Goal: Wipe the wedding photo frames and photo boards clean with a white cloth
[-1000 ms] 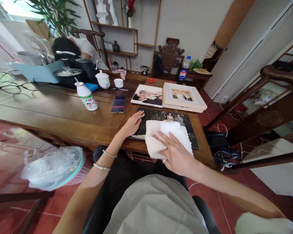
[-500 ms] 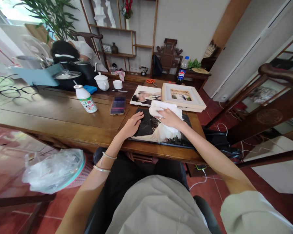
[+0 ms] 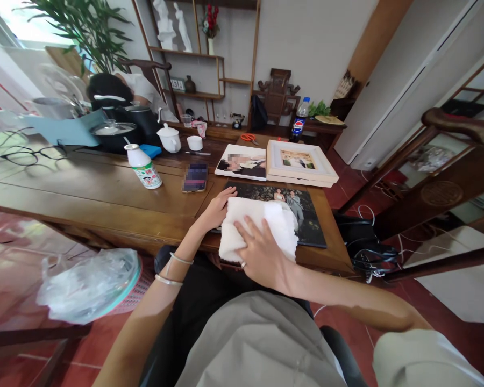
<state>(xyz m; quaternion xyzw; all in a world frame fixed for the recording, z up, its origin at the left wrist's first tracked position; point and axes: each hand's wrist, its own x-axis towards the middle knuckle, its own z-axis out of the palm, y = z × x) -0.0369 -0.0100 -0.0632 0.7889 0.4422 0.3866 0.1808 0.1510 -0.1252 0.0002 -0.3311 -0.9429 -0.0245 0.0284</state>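
Observation:
A dark photo panel (image 3: 312, 220) lies flat at the table's front edge, showing a couple in wedding clothes. Over its left and front part spreads a folded white cloth (image 3: 280, 215), which hides much of the picture. My right hand (image 3: 262, 252) holds the cloth against the panel, palm down with fingers spread on top of it. At the panel's left edge rests my left hand (image 3: 218, 208), its fingers stretched out and partly behind the cloth. Just behind the panel are a white-edged photo board (image 3: 242, 167) and a framed photo in a cream frame (image 3: 302, 174).
A phone (image 3: 194, 177) and a drink bottle with straw (image 3: 143, 167) stand to the left. Behind are a white teapot (image 3: 169, 138), a small cup (image 3: 194, 143), orange scissors (image 3: 249, 137) and a cola bottle (image 3: 299, 121). Another person (image 3: 139, 88) bends down at the far left.
My right hand has drawn the white cloth from the panel's upper middle toward me and left, and the cloth lies more spread out. The couple is now uncovered. My left hand stays put.

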